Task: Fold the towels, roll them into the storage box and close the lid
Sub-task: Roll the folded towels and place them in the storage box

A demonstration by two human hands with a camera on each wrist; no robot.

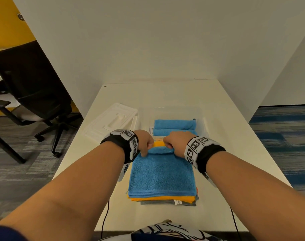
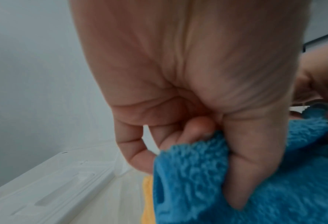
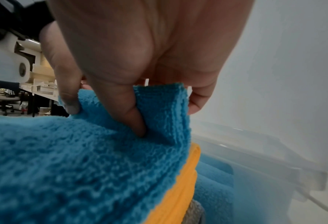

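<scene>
A folded blue towel (image 1: pixel 162 176) tops a stack on the white table, over an orange towel (image 1: pixel 165 199) and a grey one (image 1: pixel 158 203). My left hand (image 1: pixel 145 145) pinches the blue towel's (image 2: pixel 236 181) far left corner between thumb and fingers. My right hand (image 1: pixel 174 145) pinches the far right corner of the blue towel (image 3: pixel 159 106), which is curled back toward me. Beyond the stack stands the clear storage box (image 1: pixel 203 122) with two blue towel rolls (image 1: pixel 174 126) inside. Its white lid (image 1: pixel 111 122) lies to the left of it.
White partition walls close off the table's back and right side. A black office chair (image 1: pixel 35 87) stands on the floor at the left. Two thin cables hang over the table's near edge (image 1: pixel 105 216).
</scene>
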